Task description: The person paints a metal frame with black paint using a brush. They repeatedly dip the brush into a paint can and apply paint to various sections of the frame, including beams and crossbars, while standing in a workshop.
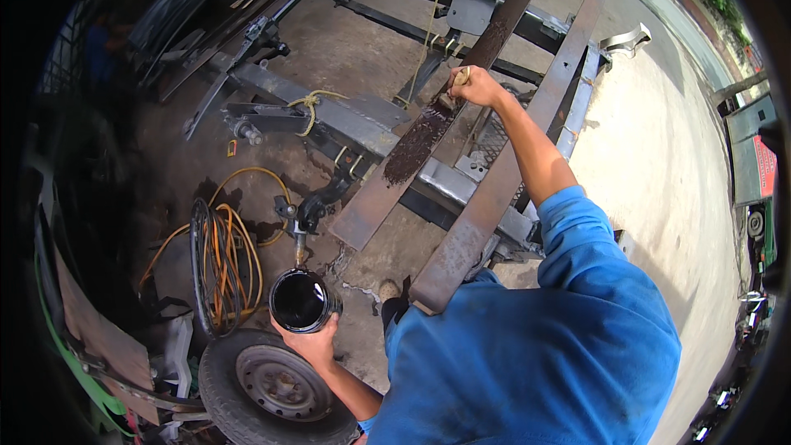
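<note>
My right hand [476, 87] is closed round a paintbrush [447, 100], its bristles on the upper face of a long steel beam [362, 210]. Dark, wet-looking paint [420, 142] covers much of that beam's middle and far stretch, while its near end shows bare brownish metal. Low on the left, my left hand [311, 339] grips an open can [301, 301] of black paint from beneath and the side. A second rusty beam [474, 239] runs beside the first, under my right forearm.
Beneath the beams lies a grey vehicle frame [329, 111] with yellow rope [310, 103] tied round it. A wheel [280, 383] rests by my left forearm, near coiled orange hose [235, 255]. Another person [99, 45] is dimly visible far left.
</note>
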The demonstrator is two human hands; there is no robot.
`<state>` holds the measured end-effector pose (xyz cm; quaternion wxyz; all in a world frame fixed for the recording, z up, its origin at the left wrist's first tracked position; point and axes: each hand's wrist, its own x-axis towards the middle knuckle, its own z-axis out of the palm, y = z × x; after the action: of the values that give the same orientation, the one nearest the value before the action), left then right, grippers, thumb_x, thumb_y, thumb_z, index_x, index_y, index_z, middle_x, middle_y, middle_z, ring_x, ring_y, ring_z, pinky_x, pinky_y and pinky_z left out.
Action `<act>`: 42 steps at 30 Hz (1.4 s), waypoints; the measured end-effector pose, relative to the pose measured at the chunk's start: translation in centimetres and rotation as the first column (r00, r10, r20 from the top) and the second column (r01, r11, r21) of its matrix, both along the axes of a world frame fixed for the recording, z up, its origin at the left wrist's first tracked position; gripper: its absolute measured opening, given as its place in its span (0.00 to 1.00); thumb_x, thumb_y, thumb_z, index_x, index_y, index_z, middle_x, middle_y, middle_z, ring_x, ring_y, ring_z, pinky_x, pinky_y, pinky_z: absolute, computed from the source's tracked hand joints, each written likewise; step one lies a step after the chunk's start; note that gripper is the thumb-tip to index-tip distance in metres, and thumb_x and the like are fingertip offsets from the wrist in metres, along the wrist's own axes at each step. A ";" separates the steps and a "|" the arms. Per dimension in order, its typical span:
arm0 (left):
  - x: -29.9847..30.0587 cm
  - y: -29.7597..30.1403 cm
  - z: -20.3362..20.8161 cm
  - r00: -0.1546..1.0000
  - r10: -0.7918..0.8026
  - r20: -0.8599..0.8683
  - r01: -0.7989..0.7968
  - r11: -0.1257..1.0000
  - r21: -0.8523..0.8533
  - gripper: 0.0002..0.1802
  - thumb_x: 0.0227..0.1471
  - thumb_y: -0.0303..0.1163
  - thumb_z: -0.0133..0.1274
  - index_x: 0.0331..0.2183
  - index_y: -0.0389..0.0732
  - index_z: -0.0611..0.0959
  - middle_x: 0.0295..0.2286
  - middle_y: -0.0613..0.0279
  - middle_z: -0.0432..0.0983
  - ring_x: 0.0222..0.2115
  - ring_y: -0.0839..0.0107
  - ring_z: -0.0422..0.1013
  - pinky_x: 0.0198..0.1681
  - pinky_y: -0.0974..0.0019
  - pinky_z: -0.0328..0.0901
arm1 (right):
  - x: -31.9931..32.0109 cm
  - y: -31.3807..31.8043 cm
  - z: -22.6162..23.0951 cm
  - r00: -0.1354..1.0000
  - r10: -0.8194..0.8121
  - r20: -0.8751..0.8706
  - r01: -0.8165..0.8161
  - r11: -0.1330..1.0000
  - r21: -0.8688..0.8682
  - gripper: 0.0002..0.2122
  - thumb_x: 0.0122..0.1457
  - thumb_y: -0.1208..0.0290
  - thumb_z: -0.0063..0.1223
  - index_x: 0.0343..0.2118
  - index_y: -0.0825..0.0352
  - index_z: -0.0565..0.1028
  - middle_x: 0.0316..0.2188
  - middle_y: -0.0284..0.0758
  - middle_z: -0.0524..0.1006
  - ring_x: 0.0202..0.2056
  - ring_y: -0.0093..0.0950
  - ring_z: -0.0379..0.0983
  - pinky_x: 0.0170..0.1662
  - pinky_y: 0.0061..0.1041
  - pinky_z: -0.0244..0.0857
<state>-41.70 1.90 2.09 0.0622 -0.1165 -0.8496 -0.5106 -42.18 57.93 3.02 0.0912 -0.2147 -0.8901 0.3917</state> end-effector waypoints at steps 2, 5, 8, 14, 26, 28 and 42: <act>0.0 -0.3 0.0 0.999 0.034 0.019 -0.033 0.999 -0.034 0.58 0.16 0.38 0.71 0.54 0.35 0.65 0.45 0.52 0.71 0.46 0.59 0.69 0.53 0.59 0.61 | 0.1 -0.5 1.1 0.994 -0.043 -0.097 0.074 0.938 0.340 0.07 0.45 0.74 0.56 0.27 0.70 0.72 0.18 0.41 0.73 0.23 0.35 0.73 0.29 0.31 0.66; -0.4 -0.2 -0.1 0.999 0.028 0.027 -0.027 0.999 -0.017 0.57 0.15 0.37 0.70 0.53 0.36 0.65 0.45 0.52 0.72 0.46 0.58 0.70 0.52 0.59 0.62 | -0.2 -5.0 2.4 0.992 0.121 0.023 -0.119 0.897 0.426 0.18 0.45 0.74 0.54 0.44 0.67 0.76 0.31 0.51 0.77 0.36 0.49 0.75 0.40 0.40 0.70; -0.7 0.2 0.1 0.999 0.027 0.033 -0.024 0.997 -0.067 0.58 0.14 0.37 0.69 0.54 0.36 0.65 0.45 0.52 0.72 0.46 0.58 0.70 0.53 0.59 0.62 | -0.8 -9.0 2.5 0.913 0.384 0.139 -0.408 0.880 0.245 0.12 0.46 0.74 0.54 0.35 0.69 0.76 0.25 0.51 0.76 0.32 0.47 0.75 0.39 0.39 0.70; 0.7 1.6 0.6 0.997 0.047 0.057 -0.045 0.998 -0.032 0.59 0.15 0.36 0.69 0.55 0.35 0.64 0.46 0.51 0.71 0.47 0.58 0.69 0.55 0.59 0.61 | -2.3 -3.1 0.2 0.952 0.289 -0.106 -0.297 0.778 -0.553 0.03 0.47 0.77 0.56 0.26 0.68 0.75 0.23 0.28 0.76 0.25 0.19 0.69 0.29 0.21 0.63; 4.6 3.0 0.3 0.987 0.149 0.051 -0.148 0.988 -0.033 0.56 0.16 0.36 0.68 0.53 0.34 0.65 0.46 0.52 0.69 0.47 0.58 0.67 0.54 0.58 0.59 | -1.4 -4.5 1.1 0.823 0.563 -0.073 -0.538 0.814 0.220 0.06 0.48 0.77 0.55 0.30 0.71 0.72 0.18 0.43 0.73 0.22 0.39 0.71 0.27 0.33 0.64; 4.8 2.9 0.4 0.989 0.143 0.040 -0.142 0.989 -0.031 0.56 0.17 0.36 0.69 0.53 0.34 0.65 0.46 0.52 0.68 0.47 0.58 0.66 0.55 0.58 0.58 | -1.8 -4.7 -0.4 0.896 0.348 -0.275 -0.440 0.777 -0.450 0.04 0.50 0.77 0.56 0.27 0.69 0.73 0.19 0.33 0.74 0.20 0.23 0.67 0.24 0.24 0.61; 5.0 2.5 0.3 0.981 0.193 -0.021 -0.194 0.979 -0.058 0.53 0.20 0.34 0.67 0.53 0.32 0.64 0.45 0.52 0.67 0.46 0.60 0.65 0.54 0.62 0.57 | 0.5 -4.0 0.7 0.842 0.537 -0.051 -0.501 0.814 0.293 0.09 0.47 0.77 0.52 0.33 0.71 0.73 0.24 0.51 0.75 0.32 0.50 0.73 0.35 0.40 0.68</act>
<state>-36.70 4.38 2.41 0.1145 -0.0392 -0.8714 -0.4754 -41.63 53.91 3.73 0.0670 0.0771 -0.9513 0.2909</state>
